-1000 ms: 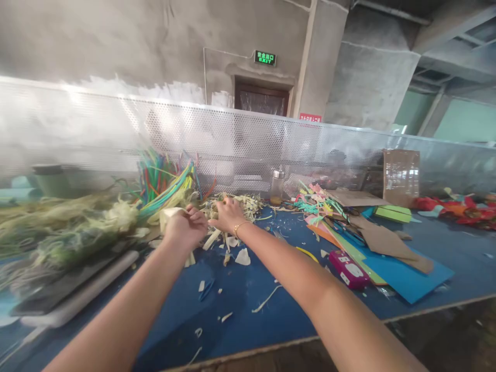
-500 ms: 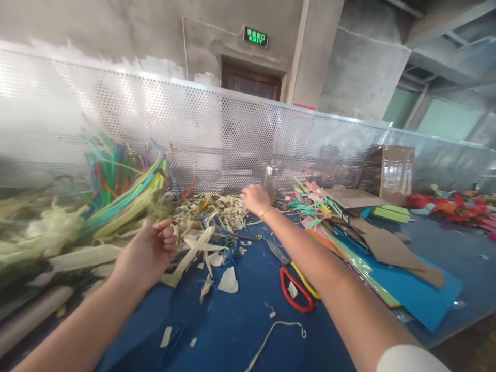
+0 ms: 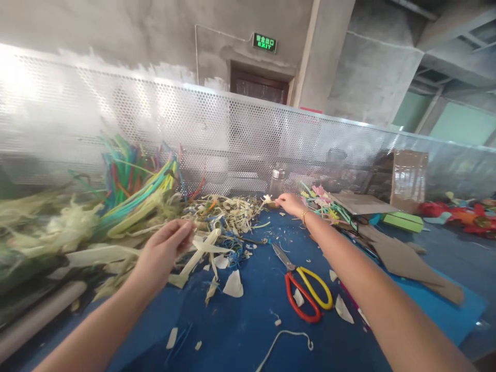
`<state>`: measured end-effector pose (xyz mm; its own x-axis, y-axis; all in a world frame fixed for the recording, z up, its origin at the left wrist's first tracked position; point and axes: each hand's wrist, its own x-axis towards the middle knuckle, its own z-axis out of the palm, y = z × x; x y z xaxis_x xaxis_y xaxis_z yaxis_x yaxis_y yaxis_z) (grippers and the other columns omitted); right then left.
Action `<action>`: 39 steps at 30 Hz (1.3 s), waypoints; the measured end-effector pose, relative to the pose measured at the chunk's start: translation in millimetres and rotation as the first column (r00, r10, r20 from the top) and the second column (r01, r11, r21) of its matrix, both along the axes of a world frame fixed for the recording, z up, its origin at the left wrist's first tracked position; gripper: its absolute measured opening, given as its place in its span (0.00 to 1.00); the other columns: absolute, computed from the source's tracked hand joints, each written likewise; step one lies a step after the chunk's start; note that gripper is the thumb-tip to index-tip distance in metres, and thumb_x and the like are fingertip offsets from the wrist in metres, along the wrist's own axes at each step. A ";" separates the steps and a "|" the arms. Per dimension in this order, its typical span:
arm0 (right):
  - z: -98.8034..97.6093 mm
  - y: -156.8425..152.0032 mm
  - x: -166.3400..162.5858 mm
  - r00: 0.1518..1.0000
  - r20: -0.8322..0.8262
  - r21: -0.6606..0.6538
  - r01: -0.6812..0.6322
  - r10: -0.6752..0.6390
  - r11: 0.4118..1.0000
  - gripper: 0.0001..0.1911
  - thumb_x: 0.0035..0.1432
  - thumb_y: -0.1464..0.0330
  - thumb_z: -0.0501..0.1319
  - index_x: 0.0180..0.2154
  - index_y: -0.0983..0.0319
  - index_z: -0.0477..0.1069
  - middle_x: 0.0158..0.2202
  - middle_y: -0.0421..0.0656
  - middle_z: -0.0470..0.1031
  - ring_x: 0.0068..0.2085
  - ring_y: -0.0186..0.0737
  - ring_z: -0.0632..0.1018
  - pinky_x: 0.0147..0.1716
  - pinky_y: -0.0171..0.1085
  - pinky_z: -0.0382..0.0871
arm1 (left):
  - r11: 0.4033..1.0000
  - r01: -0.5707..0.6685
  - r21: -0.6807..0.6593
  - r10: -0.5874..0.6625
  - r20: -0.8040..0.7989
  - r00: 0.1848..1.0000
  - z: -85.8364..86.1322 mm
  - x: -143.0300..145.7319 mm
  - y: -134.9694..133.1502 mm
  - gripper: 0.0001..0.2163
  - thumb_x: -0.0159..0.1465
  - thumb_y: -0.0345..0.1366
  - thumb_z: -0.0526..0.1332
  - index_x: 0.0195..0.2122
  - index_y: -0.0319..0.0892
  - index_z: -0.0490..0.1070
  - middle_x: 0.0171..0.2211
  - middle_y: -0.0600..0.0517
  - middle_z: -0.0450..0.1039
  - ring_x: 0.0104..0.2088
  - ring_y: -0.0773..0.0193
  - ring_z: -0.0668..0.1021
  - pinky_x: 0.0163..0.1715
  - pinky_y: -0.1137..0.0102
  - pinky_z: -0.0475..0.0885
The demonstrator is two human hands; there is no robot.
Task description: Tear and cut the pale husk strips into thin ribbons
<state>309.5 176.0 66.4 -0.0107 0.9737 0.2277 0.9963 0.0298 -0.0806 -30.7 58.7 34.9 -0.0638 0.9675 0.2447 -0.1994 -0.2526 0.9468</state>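
At the far side of the blue table (image 3: 248, 341), my right hand (image 3: 291, 204) has thumb and fingers pinched together on a small white flower-like piece (image 3: 267, 199). Just behind it stands a glass bottle with a metal lid (image 3: 277, 178). My left hand (image 3: 165, 253) is raised over pale husk strips, thumb pressed to the curled fingers; anything between them is hidden. A crossed pale husk strip (image 3: 201, 248) lies to its right. Scissors (image 3: 292, 266) with one red and one yellow handle lie between my forearms, blades pointing away.
A heap of pale scraps (image 3: 232, 213) lies at the back centre. Coloured strands (image 3: 135, 191) and husk fibres (image 3: 73, 222) fill the left. Cardboard sheets (image 3: 411, 258) and blue sheets (image 3: 461, 305) lie right. A perforated metal panel (image 3: 155, 119) closes the back.
My right hand has moved right, from the back scrap heap, and the white piece now shows at its fingertips. My left hand has turned, its thumb now against the fingers. The view has shifted slightly.
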 end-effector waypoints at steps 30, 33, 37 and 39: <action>10.0 -86.9 -103.6 0.728 0.208 -0.185 -0.627 0.653 0.757 0.14 0.45 0.63 0.70 0.38 0.49 0.78 0.43 0.40 0.77 0.49 0.48 0.69 0.50 0.46 0.52 | 0.956 0.089 -0.279 0.138 0.698 0.703 13.9 -26.0 4.9 0.14 0.68 0.33 0.47 0.24 0.40 0.59 0.12 0.62 0.48 0.10 0.76 0.53 0.14 0.80 0.62; 13.4 -80.5 -97.1 0.782 0.255 -0.268 -0.507 0.568 0.819 0.03 0.48 0.67 0.67 0.29 0.52 0.79 0.32 0.39 0.79 0.40 0.42 0.74 0.51 0.49 0.48 | 0.952 0.105 -0.289 0.140 0.711 0.689 15.8 -26.7 3.3 0.16 0.68 0.41 0.48 0.24 0.41 0.59 0.13 0.62 0.46 0.10 0.75 0.52 0.11 0.79 0.58; 54.6 -46.9 -85.0 0.879 0.279 -0.226 -0.330 0.386 0.916 0.04 0.50 0.65 0.65 0.29 0.55 0.80 0.31 0.42 0.79 0.38 0.44 0.76 0.49 0.46 0.54 | 0.972 0.077 -0.221 0.106 0.711 0.695 13.3 -23.3 3.2 0.13 0.68 0.34 0.48 0.25 0.40 0.60 0.14 0.62 0.48 0.11 0.75 0.55 0.15 0.79 0.63; 66.3 -26.9 -86.2 0.915 0.298 -0.091 -0.257 0.273 0.962 0.12 0.51 0.63 0.64 0.39 0.55 0.79 0.40 0.46 0.78 0.45 0.50 0.75 0.50 0.47 0.56 | 0.977 0.028 -0.209 0.131 0.706 0.696 12.0 -21.6 3.4 0.13 0.68 0.33 0.48 0.25 0.40 0.60 0.14 0.61 0.50 0.12 0.75 0.57 0.18 0.78 0.66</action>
<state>223.3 149.1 132.8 -0.3311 0.9353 0.1248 0.9288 0.2997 0.2180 -52.3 62.1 46.9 -0.1934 0.9777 -0.0818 -0.8251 -0.1169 0.5528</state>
